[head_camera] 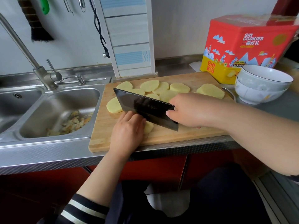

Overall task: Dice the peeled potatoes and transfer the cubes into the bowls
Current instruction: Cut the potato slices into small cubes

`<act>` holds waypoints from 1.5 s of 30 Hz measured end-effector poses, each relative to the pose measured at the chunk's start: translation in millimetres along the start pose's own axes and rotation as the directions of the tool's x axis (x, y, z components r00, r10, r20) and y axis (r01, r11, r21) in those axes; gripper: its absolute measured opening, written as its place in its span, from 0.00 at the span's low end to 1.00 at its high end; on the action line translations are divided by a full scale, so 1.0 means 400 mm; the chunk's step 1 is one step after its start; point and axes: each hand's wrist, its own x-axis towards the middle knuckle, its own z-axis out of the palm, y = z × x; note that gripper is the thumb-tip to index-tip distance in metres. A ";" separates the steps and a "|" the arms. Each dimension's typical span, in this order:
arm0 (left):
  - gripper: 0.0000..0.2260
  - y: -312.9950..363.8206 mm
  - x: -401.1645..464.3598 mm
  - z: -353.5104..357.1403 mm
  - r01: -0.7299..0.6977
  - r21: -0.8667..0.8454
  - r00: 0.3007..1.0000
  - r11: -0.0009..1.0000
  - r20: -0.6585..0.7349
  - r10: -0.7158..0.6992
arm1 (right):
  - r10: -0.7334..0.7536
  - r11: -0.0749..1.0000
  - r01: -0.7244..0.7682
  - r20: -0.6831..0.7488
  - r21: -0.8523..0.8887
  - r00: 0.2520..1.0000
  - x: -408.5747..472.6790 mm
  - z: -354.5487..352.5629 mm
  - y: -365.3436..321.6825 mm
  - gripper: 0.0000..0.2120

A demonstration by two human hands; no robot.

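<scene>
Several pale yellow potato slices [149, 85] lie spread over the far half of a wooden cutting board [103, 131]. My right hand [191, 110] grips the handle of a dark cleaver [142, 105], whose blade angles down across the board. My left hand [127, 128] rests with curled fingers on a potato piece [148, 126] near the board's front, right against the blade's flat side. Two stacked white bowls [260, 84] stand at the right, beyond the board's end.
A steel sink [56, 110] with potato peelings lies left of the board, its tap [24, 50] behind it. A red and yellow cookie tin [242, 46] stands behind the bowls. The counter's front edge runs just below the board.
</scene>
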 end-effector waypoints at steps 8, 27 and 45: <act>0.09 0.013 -0.012 0.003 0.032 0.050 0.999 0.998 -0.008 -0.032 | 0.032 0.998 -0.028 0.061 -0.056 0.998 -0.033 -0.023 0.013 0.14; 0.09 0.004 -0.024 0.003 0.050 -0.001 0.998 0.999 -0.025 -0.050 | 0.105 0.973 -0.142 0.198 0.181 0.975 0.032 0.021 0.050 0.19; 0.11 0.003 -0.030 -0.003 0.062 -0.010 0.998 0.998 -0.033 -0.062 | 0.069 0.997 -0.071 0.077 0.025 0.995 -0.033 -0.003 0.004 0.14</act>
